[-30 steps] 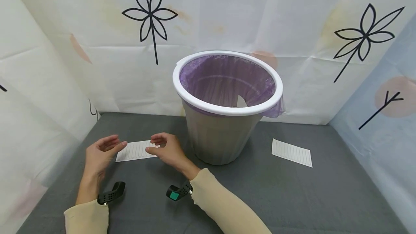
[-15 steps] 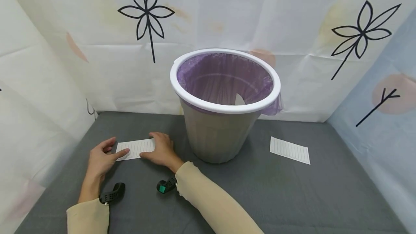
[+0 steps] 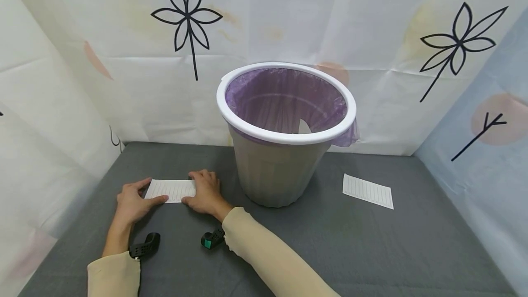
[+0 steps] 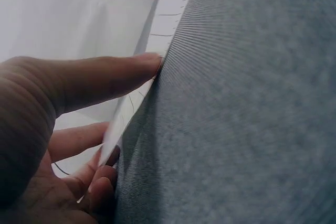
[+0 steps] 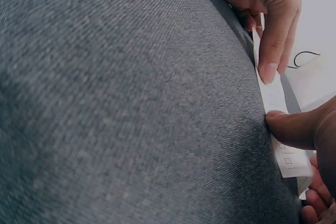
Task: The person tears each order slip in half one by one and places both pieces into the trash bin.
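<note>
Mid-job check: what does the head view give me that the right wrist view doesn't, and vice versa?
Head view only: the bin with its purple liner, and the loose sheet lying to its right.

Right wrist view only: small printed squares near one end of the held sheet; the head view is too distant to make them out.

Both: the left hand and right hand on the held sheet, above the grey surface.
</note>
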Available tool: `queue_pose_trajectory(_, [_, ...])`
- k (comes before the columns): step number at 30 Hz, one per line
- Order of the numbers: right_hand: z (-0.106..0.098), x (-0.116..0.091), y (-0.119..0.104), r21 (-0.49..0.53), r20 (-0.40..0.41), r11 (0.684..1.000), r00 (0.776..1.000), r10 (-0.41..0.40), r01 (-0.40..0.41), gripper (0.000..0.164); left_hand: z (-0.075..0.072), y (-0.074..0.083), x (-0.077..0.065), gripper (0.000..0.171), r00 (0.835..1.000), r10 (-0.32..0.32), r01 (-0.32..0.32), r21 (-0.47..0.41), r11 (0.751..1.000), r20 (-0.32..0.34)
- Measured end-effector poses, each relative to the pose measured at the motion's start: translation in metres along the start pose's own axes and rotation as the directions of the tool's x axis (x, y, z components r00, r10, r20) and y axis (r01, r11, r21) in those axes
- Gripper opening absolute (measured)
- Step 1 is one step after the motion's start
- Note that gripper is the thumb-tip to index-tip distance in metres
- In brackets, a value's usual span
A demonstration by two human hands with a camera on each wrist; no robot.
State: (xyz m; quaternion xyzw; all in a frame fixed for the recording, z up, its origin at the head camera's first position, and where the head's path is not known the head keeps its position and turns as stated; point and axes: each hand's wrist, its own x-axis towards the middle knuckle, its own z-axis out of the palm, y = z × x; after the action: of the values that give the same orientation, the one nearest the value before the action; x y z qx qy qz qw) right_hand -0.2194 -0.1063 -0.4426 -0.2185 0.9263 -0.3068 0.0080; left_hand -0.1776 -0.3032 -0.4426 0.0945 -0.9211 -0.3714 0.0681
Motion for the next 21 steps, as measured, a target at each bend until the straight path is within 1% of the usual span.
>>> queue_pose_trajectory(2, [0.0001,0.0009,0.0002,0.026,-0.006,0.999,1.0,0.018,-0.018,0.06,-0.0011,-0.0004,-0.0003,0.073,0.999,0.036,-0.036,0.012,0.999,0.002])
queue_pose_trajectory(4, [-0.0003,0.0017,0.0004,0.054,-0.004,0.998,0.999,0.036,-0.035,0.055,-0.0024,-0.0001,-0.0007,0.071,0.999,0.053,-0.053,0.005,0.999,0.005])
queue_pose_trajectory(9, [-0.0025,0.0019,0.0029,0.154,0.013,0.987,0.999,0.05,-0.051,0.043,-0.0043,0.0034,-0.0016,0.062,0.999,0.019,-0.016,-0.081,0.997,0.031])
queue_pose_trajectory(11, [-0.0036,0.0015,0.0041,0.183,0.016,0.982,0.999,0.037,-0.039,0.042,-0.0047,0.0052,-0.0018,0.057,0.999,0.007,-0.003,-0.11,0.994,0.042])
queue_pose_trajectory(14, [-0.0048,0.0009,0.0055,0.237,0.022,0.971,1.0,0.021,-0.026,0.041,-0.0056,0.0072,-0.0013,0.055,0.999,0.0,0.007,-0.131,0.991,0.054])
queue_pose_trajectory(16, [-0.0054,0.0005,0.0059,0.32,0.022,0.946,0.999,0.037,-0.042,0.037,-0.006,0.0077,-0.0012,0.053,0.998,-0.01,0.018,-0.143,0.99,0.056])
queue_pose_trajectory(19, [-0.0057,0.0002,0.0057,0.459,0.01,0.885,0.997,0.078,-0.074,0.025,-0.0066,0.0067,-0.0018,0.048,0.998,-0.014,0.024,-0.164,0.986,0.062])
queue_pose_trajectory(21, [-0.0056,-0.0002,0.0054,0.515,-0.004,0.853,0.995,0.102,-0.085,0.017,-0.008,0.0055,-0.0021,0.046,0.997,-0.001,0.015,-0.178,0.984,0.077])
